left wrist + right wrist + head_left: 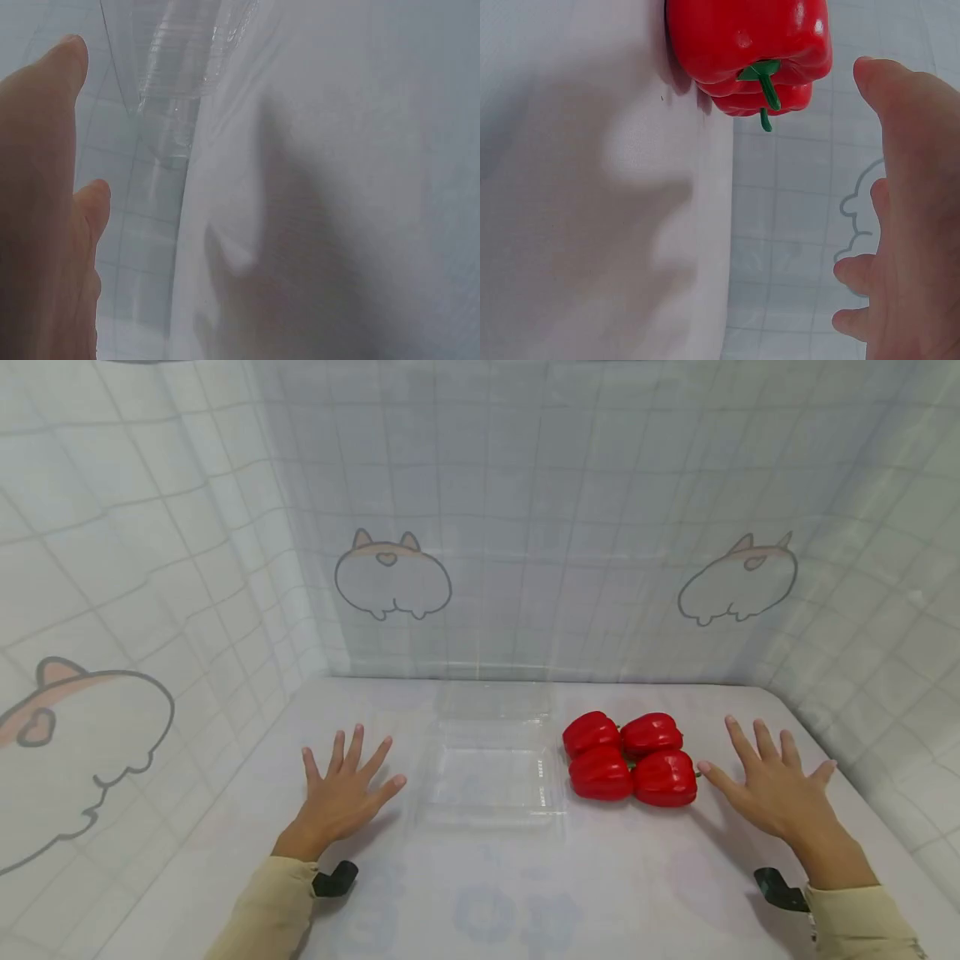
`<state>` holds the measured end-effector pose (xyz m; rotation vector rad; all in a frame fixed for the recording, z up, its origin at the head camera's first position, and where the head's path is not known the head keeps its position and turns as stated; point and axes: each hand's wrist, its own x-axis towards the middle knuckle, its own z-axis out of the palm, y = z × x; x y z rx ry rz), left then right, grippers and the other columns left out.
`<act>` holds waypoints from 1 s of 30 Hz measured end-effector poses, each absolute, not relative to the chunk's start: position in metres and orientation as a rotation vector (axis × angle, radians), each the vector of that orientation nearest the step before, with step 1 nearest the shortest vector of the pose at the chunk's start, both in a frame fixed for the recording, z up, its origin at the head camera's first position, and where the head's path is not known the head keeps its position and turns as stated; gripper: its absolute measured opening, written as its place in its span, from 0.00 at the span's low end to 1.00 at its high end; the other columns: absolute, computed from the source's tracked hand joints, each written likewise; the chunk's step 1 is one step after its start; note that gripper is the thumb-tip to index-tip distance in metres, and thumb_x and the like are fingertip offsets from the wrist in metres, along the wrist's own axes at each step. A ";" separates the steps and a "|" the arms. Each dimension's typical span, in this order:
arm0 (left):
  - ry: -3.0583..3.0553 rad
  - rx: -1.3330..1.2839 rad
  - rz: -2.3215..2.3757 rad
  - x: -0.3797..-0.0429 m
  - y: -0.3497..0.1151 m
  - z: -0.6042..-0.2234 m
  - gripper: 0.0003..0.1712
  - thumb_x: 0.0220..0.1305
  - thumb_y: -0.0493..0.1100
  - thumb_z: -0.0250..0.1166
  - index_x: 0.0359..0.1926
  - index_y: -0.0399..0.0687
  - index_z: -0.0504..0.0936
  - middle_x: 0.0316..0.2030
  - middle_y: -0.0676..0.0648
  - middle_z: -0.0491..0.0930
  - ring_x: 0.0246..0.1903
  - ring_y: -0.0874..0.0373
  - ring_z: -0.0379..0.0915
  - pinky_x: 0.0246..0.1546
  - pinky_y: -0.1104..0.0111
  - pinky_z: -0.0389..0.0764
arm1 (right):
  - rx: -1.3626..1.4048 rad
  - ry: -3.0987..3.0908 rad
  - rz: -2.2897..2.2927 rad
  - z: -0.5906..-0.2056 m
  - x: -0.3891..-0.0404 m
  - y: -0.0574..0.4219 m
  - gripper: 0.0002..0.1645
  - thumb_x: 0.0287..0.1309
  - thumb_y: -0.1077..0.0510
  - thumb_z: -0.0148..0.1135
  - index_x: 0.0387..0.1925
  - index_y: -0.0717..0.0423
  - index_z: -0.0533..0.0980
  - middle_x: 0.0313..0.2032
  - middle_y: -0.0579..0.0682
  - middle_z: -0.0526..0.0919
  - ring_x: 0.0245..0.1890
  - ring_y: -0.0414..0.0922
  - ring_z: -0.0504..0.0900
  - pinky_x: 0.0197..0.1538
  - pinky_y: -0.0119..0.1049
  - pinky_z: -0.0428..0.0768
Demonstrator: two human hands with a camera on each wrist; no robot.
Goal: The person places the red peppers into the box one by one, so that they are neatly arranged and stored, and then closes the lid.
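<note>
Several red bell peppers (pixel 601 772) sit in a tight cluster right of the middle of the table, two of them showing green stems in the right wrist view. To their left stands a clear plastic box (pixel 489 777), its lid (pixel 492 701) tipped back behind it. My left hand (pixel 339 797) is spread, palm down, above the table to the left of the box. Beyond the peppers on the right, my right hand (pixel 780 793) is spread the same way, its thumb close to the nearest pepper (pixel 750 37). Both hands hold nothing.
A pale cloth covers the table (pixel 480 893). Grid-patterned white curtains with cartoon animal drawings (pixel 393 578) enclose it at the back, left and right. A dark strap piece (pixel 336 879) sticks out at each wrist below a beige sleeve (pixel 262 910).
</note>
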<state>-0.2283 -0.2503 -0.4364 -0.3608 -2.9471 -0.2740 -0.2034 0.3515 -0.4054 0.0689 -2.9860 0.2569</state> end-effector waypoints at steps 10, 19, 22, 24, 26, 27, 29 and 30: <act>-2.932 -0.368 -0.233 -0.218 -0.246 -0.435 0.46 0.69 0.76 0.42 0.79 0.58 0.55 0.78 0.35 0.38 0.75 0.31 0.27 0.61 0.30 0.17 | 0.075 -2.978 0.262 -0.406 -0.198 0.345 0.58 0.65 0.23 0.43 0.80 0.48 0.35 0.73 0.77 0.43 0.70 0.79 0.36 0.49 0.88 0.28; -2.931 -0.375 -0.196 -0.210 -0.237 -0.437 0.46 0.69 0.76 0.42 0.79 0.59 0.56 0.78 0.35 0.39 0.75 0.31 0.29 0.62 0.29 0.21 | 0.100 -2.944 0.205 -0.408 -0.190 0.342 0.56 0.65 0.24 0.44 0.80 0.45 0.36 0.72 0.76 0.47 0.70 0.78 0.40 0.51 0.88 0.31; -2.929 -0.376 -0.177 -0.207 -0.236 -0.434 0.46 0.69 0.76 0.42 0.79 0.59 0.55 0.78 0.35 0.38 0.75 0.31 0.29 0.62 0.28 0.22 | 0.091 -2.942 0.193 -0.410 -0.188 0.341 0.57 0.64 0.24 0.44 0.80 0.46 0.37 0.72 0.76 0.47 0.69 0.78 0.41 0.52 0.88 0.31; -2.921 -0.381 -0.163 -0.205 -0.237 -0.434 0.46 0.69 0.76 0.42 0.79 0.59 0.56 0.78 0.35 0.39 0.75 0.31 0.30 0.62 0.28 0.22 | 0.093 -2.944 0.194 -0.412 -0.187 0.341 0.57 0.64 0.24 0.44 0.80 0.46 0.37 0.72 0.76 0.47 0.69 0.78 0.42 0.52 0.88 0.31; -2.912 -0.386 -0.157 -0.203 -0.238 -0.434 0.46 0.70 0.76 0.42 0.79 0.58 0.56 0.78 0.35 0.40 0.75 0.31 0.31 0.63 0.29 0.22 | 0.102 -2.945 0.205 -0.415 -0.185 0.341 0.56 0.64 0.24 0.45 0.80 0.45 0.37 0.72 0.76 0.48 0.69 0.78 0.43 0.52 0.87 0.31; -2.907 -0.386 -0.160 -0.202 -0.238 -0.435 0.46 0.70 0.75 0.43 0.79 0.58 0.57 0.78 0.35 0.41 0.75 0.31 0.31 0.63 0.29 0.23 | 0.109 -2.940 0.206 -0.416 -0.185 0.340 0.56 0.65 0.24 0.45 0.81 0.45 0.38 0.72 0.75 0.49 0.69 0.78 0.45 0.53 0.87 0.32; -2.897 -0.388 -0.177 -0.200 -0.238 -0.437 0.45 0.70 0.75 0.43 0.78 0.57 0.58 0.77 0.35 0.44 0.75 0.32 0.34 0.64 0.29 0.24 | 0.126 -2.921 0.215 -0.419 -0.185 0.338 0.55 0.65 0.25 0.46 0.81 0.45 0.40 0.71 0.75 0.53 0.68 0.77 0.49 0.54 0.87 0.36; -2.889 -0.390 -0.192 -0.200 -0.237 -0.438 0.44 0.70 0.74 0.44 0.78 0.56 0.59 0.77 0.34 0.47 0.75 0.32 0.36 0.64 0.29 0.25 | 0.133 -2.908 0.220 -0.420 -0.184 0.338 0.54 0.65 0.26 0.46 0.81 0.45 0.42 0.71 0.74 0.55 0.67 0.76 0.51 0.54 0.86 0.38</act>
